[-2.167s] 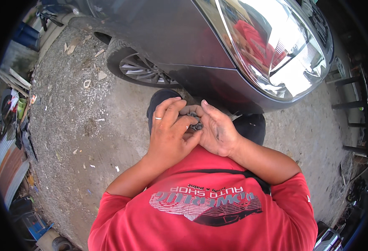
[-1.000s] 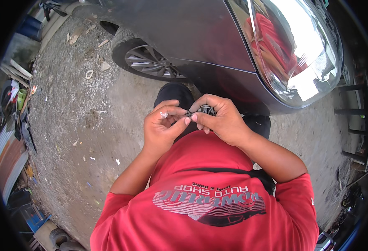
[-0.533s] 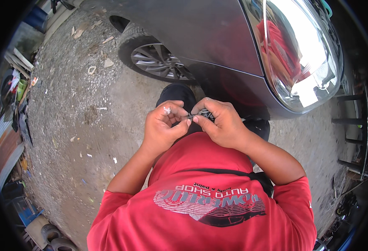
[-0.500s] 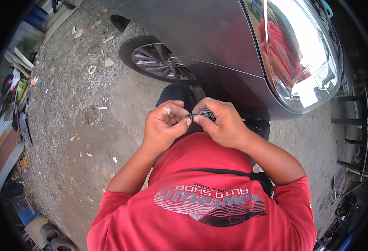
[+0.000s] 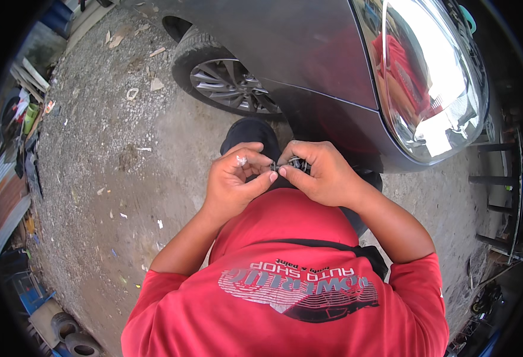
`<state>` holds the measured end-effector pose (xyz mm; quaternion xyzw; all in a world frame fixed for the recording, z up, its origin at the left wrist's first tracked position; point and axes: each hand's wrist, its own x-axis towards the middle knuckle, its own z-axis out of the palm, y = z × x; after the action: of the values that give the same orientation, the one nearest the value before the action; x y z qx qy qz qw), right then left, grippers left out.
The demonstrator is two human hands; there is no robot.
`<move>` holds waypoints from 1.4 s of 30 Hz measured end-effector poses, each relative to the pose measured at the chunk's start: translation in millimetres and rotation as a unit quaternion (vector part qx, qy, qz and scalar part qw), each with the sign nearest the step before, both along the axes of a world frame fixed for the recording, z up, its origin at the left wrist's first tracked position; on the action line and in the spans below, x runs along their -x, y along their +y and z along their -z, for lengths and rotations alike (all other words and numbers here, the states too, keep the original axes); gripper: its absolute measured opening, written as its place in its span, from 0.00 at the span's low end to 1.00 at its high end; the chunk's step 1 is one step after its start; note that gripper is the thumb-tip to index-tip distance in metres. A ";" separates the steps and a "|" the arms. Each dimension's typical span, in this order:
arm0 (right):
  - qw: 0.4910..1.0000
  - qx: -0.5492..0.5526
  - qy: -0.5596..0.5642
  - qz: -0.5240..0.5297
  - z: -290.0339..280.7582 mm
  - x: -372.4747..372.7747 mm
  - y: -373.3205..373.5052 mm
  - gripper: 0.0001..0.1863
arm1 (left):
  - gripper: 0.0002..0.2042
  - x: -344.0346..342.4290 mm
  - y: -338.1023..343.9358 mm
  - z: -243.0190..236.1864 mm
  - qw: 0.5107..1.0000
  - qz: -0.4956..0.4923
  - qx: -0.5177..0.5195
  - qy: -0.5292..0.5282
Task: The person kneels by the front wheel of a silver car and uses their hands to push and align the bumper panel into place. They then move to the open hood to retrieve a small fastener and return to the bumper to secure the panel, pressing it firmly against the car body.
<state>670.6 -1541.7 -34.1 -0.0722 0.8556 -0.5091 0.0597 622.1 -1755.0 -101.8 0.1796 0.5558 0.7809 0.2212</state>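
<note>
Both hands meet in front of my belly, over my dark-trousered knee (image 5: 252, 132). My left hand (image 5: 235, 180) pinches a small dark fastener-like piece (image 5: 275, 168) between thumb and forefinger, its other fingers curled. The thumb and forefinger of my right hand (image 5: 322, 178) close on the same piece from the other side. More small dark and grey pieces, apparently fasteners, form a bunch (image 5: 297, 162) tucked within my right hand, partly hidden by its fingers. Their exact kind is too small to make out. A whitish patch shows on a left finger.
A dark grey car's front fender (image 5: 309, 53) stands just ahead, with its wheel (image 5: 234, 86) at left and a shiny headlight (image 5: 431, 89) at right. Scraps litter the gravelly ground (image 5: 106, 137). Old tyres (image 5: 81, 343) lie lower left; a dark rack (image 5: 505, 181) stands right.
My view has shifted slightly, and the right hand has turned a little around the bunch. Both hands still pinch the small piece.
</note>
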 end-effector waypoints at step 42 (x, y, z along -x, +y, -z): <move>0.878 -0.076 0.360 0.305 -212.4 124.2 123.0 0.14 | 0.18 214.2 149.3 147.1 0.756 0.382 -0.481 -0.228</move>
<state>546.4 -1418.7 178.3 0.0189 0.8336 -0.3744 -0.4057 407.9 -1605.7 -248.9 0.2767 -0.0743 0.8135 0.5060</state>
